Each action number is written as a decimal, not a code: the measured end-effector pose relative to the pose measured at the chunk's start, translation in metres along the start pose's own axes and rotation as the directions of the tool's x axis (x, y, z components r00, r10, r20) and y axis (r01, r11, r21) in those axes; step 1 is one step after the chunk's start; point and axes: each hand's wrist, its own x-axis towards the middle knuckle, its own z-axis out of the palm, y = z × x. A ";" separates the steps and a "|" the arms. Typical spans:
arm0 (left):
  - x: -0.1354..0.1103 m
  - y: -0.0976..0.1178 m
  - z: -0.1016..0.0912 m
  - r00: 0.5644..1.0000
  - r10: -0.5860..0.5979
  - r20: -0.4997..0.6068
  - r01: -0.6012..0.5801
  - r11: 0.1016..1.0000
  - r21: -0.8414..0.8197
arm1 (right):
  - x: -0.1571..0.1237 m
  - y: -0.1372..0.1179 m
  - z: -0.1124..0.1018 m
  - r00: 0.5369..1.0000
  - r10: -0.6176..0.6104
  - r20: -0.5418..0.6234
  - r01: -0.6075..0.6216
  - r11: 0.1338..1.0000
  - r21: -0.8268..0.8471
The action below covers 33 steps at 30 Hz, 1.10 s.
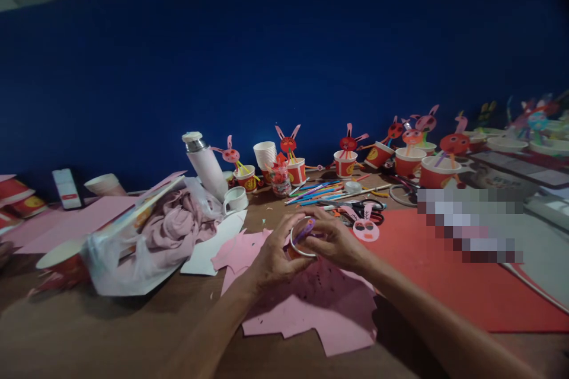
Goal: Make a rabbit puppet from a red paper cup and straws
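Observation:
Near the middle of the table, a small paper cup is tilted so that its white rim faces me. My left hand is wrapped round its left side. My right hand closes on the right part of the rim, with a thumb reaching over the opening. A purple fuzzy strip, like a pipe cleaner, shows inside the cup; its lower end is hidden by my fingers. Beneath both hands lie cut sheets of pink paper. A pink paper rabbit face rests just right of my right hand.
Behind are several red cups with rabbit figures, pipe cleaners, black scissors and stacked white cups. To the left stand a thermos, a mug and a plastic bag. Red paper covers the right side.

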 end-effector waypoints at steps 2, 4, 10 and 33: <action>0.000 -0.001 0.000 1.000 0.018 0.003 -0.018 1.000 0.015 | 0.000 0.000 0.000 1.000 0.008 0.002 -0.008 1.000 -0.008; 0.000 -0.002 0.000 1.000 0.021 -0.003 -0.021 1.000 0.018 | 0.000 0.001 -0.001 1.000 0.015 0.003 -0.015 1.000 -0.020; -0.001 -0.003 0.001 0.999 -0.042 -0.006 0.042 0.998 -0.039 | 0.001 0.002 -0.002 1.000 0.001 -0.009 -0.002 0.999 -0.042; 0.004 -0.009 0.001 0.949 -0.311 -0.055 0.211 0.754 -0.622 | 0.000 0.012 -0.014 0.981 0.195 -0.016 -0.191 0.971 0.143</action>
